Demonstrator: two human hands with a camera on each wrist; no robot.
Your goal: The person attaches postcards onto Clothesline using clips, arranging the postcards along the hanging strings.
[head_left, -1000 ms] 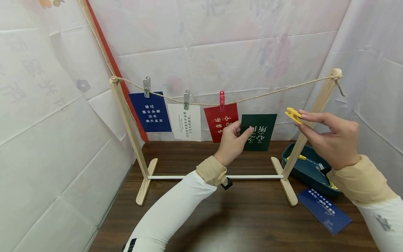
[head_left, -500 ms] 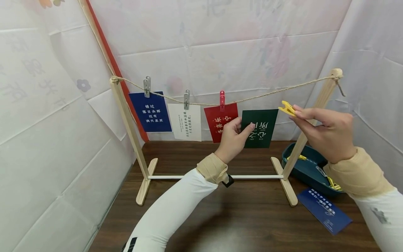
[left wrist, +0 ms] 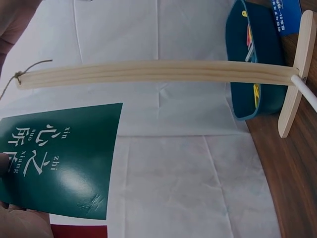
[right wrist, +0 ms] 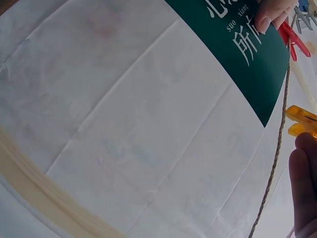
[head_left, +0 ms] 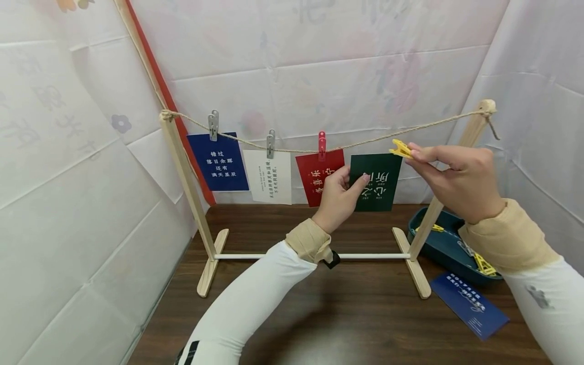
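Observation:
My left hand (head_left: 336,199) pinches a dark green card (head_left: 377,190) with white characters by its left edge, just right of the hanging red card (head_left: 315,177). The green card's top edge sits a little below the rope (head_left: 433,125). Between thumb and fingertips, my right hand (head_left: 461,177) pinches a yellow clothespin (head_left: 401,148) close to the card's upper right corner. In the right wrist view the yellow clothespin (right wrist: 300,119) points toward the rope (right wrist: 277,153). The left wrist view shows the green card (left wrist: 74,163) with the left thumb over its face.
A blue card (head_left: 218,165) and a white card (head_left: 268,177) hang from silver clips, the red one from a red clothespin (head_left: 322,144). A teal tray (head_left: 449,258) with clothespins stands behind the right wooden post (head_left: 433,213). Another blue card (head_left: 470,305) lies on the table.
My right hand has moved left with the yellow clothespin, up to the green card's corner. My left hand has raised the green card slightly toward the rope.

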